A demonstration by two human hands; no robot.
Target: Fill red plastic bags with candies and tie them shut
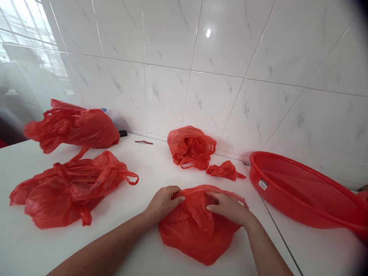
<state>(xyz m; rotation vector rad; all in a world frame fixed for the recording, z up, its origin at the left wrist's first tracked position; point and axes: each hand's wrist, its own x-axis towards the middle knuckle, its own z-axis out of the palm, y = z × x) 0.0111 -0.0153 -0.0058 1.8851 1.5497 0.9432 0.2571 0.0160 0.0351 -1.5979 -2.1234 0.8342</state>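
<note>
A red plastic bag (201, 237) lies on the white table in front of me, its mouth toward the wall. My left hand (165, 202) pinches the bag's rim at its left side, thumb on top. My right hand (228, 207) is at the mouth on the right, its fingers partly inside and hidden by the red film, the thumb pressed on the plastic. What the bag contains, if anything, cannot be made out. Behind it sit a crumpled red bag (191, 147) with loop handles and a small twisted red bag (225, 170).
A big red plastic basket (290, 199) with a mesh bottom stands at the right. Two filled red bags, one in front (66, 191) and one behind (83, 130), lie at the left. A dark phone-like object (123, 133) and a thin red strip (143, 142) lie near the tiled wall (169, 96).
</note>
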